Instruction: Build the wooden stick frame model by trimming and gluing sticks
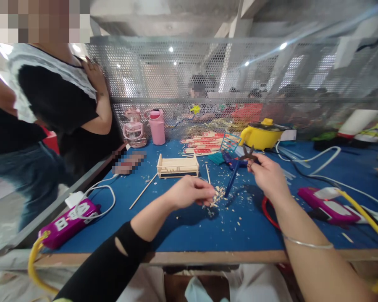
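Pliers point(248, 155) in right hand point(269, 172), above the blue counter point(192, 237); left hand point(191, 193) over wood chips point(219, 193).
Right fingers clamped on pliers, handles spread; left thumb and fingers together, can't tell if a sliver's pinched. Small stick frame point(178, 162) sits on counter just beyond left hand. Pliers look stiff, fairly heavy: grip low on handles. Frame looks light, rigid, probably fragile at joints: take it by end posts, don't squeeze rails.

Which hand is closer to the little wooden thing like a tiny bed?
Left. The left hand is just on the near side of the little wooden frame. The right hand, holding the pliers, is farther off to the right.
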Available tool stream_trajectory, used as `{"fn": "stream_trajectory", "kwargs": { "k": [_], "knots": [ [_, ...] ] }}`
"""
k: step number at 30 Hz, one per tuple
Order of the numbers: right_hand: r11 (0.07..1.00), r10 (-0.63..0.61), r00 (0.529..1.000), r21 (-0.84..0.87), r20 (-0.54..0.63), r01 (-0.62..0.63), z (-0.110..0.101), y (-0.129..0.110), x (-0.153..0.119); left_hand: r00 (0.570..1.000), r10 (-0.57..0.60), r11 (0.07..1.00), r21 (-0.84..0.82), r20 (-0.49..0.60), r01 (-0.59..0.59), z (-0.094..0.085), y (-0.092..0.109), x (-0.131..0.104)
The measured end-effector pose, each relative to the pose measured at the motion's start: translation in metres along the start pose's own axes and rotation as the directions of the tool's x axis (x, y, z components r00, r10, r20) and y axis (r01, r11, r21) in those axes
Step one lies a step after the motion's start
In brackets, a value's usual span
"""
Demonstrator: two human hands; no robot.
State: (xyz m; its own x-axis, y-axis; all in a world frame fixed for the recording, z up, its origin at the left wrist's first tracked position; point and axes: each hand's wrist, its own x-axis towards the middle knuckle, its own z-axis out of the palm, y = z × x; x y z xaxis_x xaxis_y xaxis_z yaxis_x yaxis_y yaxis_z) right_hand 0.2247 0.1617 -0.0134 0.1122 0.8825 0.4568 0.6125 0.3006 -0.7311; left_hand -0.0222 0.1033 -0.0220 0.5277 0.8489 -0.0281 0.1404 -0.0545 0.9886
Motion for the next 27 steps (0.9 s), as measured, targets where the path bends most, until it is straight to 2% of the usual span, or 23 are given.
{"fn": "stream_trajectory", "kwargs": {
  "k": [2, 4, 6, 8, 9, 11, 14, 17, 19, 21, 23, 25, 27],
  "knots": [
    [1.000, 0.029, 0.998, 0.001, 0.052, -0.029, -0.017, 0.008, 0.006, 0.986, -0.010, 0.953, 0.296, -0.164, 0.059, -0.018, -0.002, -0.005],
    [0.996, 0.085, 0.976, -0.003, 0.201, -0.086, -0.030, 0.013, 0.008, 0.956, 0.079, 0.768, 0.629, -0.283, 0.123, -0.024, -0.010, -0.009],
    [0.987, 0.146, 0.915, -0.120, 0.377, -0.108, -0.036, 0.016, 0.007, 0.937, 0.082, 0.556, 0.796, -0.339, 0.239, -0.016, -0.021, -0.013],
    [0.959, 0.192, 0.844, -0.278, 0.500, -0.053, -0.036, 0.020, 0.005, 0.943, 0.000, 0.438, 0.847, -0.334, 0.300, 0.003, -0.032, -0.014],
    [0.942, 0.198, 0.828, -0.336, 0.525, -0.013, -0.034, 0.022, 0.004, 0.951, -0.012, 0.400, 0.870, -0.310, 0.288, 0.013, -0.036, -0.013],
    [0.919, 0.199, 0.817, -0.393, 0.541, 0.036, -0.028, 0.028, 0.004, 0.976, -0.016, 0.394, 0.896, -0.215, 0.204, 0.033, -0.038, -0.005],
    [0.894, 0.209, 0.813, -0.444, 0.544, 0.067, -0.019, 0.036, 0.005, 0.998, 0.027, 0.494, 0.869, -0.060, 0.039, 0.053, -0.032, 0.011],
    [0.862, 0.212, 0.817, -0.497, 0.536, 0.103, -0.016, 0.040, 0.006, 0.994, 0.097, 0.644, 0.764, -0.040, -0.032, 0.055, -0.023, 0.021],
    [0.844, 0.199, 0.823, -0.520, 0.532, 0.132, -0.017, 0.040, 0.006, 0.983, 0.158, 0.679, 0.733, -0.090, -0.042, 0.049, -0.021, 0.024],
    [0.833, 0.178, 0.826, -0.529, 0.534, 0.162, -0.019, 0.039, 0.005, 0.966, 0.210, 0.635, 0.773, -0.151, -0.017, 0.039, -0.022, 0.029],
    [0.825, 0.159, 0.830, -0.534, 0.535, 0.185, -0.020, 0.039, 0.003, 0.963, 0.208, 0.549, 0.835, -0.169, 0.029, 0.030, -0.026, 0.036],
    [0.819, 0.144, 0.834, -0.537, 0.533, 0.201, -0.020, 0.039, 0.002, 0.979, 0.160, 0.479, 0.877, -0.126, 0.034, 0.025, -0.030, 0.045],
    [0.816, 0.128, 0.835, -0.535, 0.536, 0.219, -0.019, 0.040, 0.002, 0.992, 0.111, 0.467, 0.884, -0.064, 0.005, 0.023, -0.033, 0.048]
  ]
}}
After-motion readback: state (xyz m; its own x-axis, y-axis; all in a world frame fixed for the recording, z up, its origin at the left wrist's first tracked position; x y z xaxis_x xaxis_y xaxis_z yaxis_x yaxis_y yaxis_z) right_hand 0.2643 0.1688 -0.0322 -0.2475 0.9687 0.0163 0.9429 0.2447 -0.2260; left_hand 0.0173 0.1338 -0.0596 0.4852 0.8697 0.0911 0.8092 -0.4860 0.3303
